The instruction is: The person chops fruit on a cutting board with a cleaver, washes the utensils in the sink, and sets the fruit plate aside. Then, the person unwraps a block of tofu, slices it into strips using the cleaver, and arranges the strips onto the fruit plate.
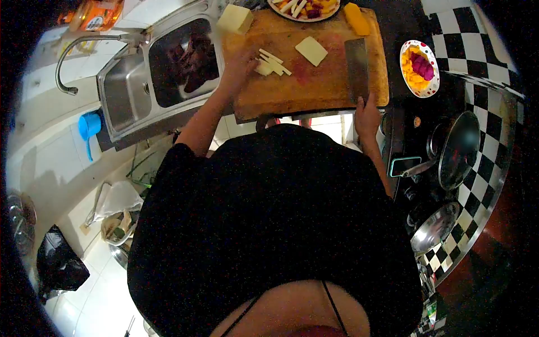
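My right hand (368, 116) is wrapped round the handle of a cleaver (356, 67), whose broad dark blade lies along the right side of the wooden cutting board (325, 92). On the left part of the board, my left hand (240, 66) is beside several pale cut sticks (275, 62); its fingers are blurred, and whether they grip a piece I cannot make out. A flat pale slice (311, 51) lies between the hands. Behind my left hand sits a large pale block (235, 19). An orange piece (356, 19) rests at the board's far right.
A plate of mixed cut sticks (306, 9) stands at the back. To the right are a dotted bowl (420, 68) of orange and purple pieces, a phone (405, 167) and a pan (459, 150). On the left is a double sink (128, 90) with a faucet (68, 89).
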Demonstrator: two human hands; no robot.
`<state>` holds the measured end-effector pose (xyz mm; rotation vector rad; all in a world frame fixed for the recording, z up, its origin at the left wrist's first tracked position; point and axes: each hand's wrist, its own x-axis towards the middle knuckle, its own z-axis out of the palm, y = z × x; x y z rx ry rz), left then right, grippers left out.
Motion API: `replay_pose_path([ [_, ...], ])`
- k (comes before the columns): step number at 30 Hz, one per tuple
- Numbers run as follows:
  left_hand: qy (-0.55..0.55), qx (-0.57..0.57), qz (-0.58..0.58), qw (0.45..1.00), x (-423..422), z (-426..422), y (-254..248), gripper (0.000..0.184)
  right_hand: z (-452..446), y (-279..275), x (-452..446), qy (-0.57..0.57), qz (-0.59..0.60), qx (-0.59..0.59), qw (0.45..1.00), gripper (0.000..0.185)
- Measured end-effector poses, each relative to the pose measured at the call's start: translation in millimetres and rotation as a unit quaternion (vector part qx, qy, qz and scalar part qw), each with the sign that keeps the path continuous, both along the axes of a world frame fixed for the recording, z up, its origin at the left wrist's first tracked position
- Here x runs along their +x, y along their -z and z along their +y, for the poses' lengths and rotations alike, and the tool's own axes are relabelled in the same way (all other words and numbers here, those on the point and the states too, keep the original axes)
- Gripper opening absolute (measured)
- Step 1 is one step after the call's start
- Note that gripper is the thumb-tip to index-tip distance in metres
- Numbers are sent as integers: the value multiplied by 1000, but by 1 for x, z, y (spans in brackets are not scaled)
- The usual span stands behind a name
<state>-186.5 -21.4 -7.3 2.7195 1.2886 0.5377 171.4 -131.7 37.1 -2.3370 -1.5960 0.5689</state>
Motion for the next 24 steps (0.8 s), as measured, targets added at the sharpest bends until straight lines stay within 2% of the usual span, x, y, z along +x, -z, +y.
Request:
replay_pose_path([
  [2, -19, -112, 13, 993, 2, 1, -3, 31, 2, -23, -11, 35, 57, 11, 998, 47],
  [5, -40, -81, 18, 996, 16, -9, -42, 33, 2, -1, 5, -1, 12, -14, 1000, 47],
  [8, -43, -136, -16, 990, 5, -9, -16, 40, 1, 5, 8, -19, 11, 9, 1000, 46],
  [9, -42, -134, -15, 990, 11, -9, -32, 40, 1, 8, 10, -28, 23, 31, 999, 46],
  [11, -38, -51, 41, 997, 20, -15, -60, 36, 0, 9, 10, -29, 19, 43, 998, 46],
  [12, -37, -50, 42, 997, 20, -15, -55, 36, 1, 9, 10, -31, 14, 54, 998, 47],
  [14, -70, -165, 84, 980, 18, -16, -41, 28, 2, 4, 11, -25, 17, 24, 999, 46],
  [18, -82, -140, 132, 978, 16, -14, -32, 23, 3, 5, 14, -13, 39, -10, 999, 47],
  [19, -97, -160, 129, 974, 11, -14, -18, 22, 3, 6, 15, -13, 41, -11, 999, 47],
  [21, -110, -175, 128, 970, 15, -6, -23, 21, 4, 9, 16, -5, 48, -2, 999, 46],
  [23, -165, -165, -22, 972, 28, 3, -37, 24, 7, 6, 16, 8, 58, -32, 998, 46],
  [24, -205, -342, -149, 905, 45, 16, -59, 27, 7, 3, 16, 17, 65, -65, 996, 47],
])
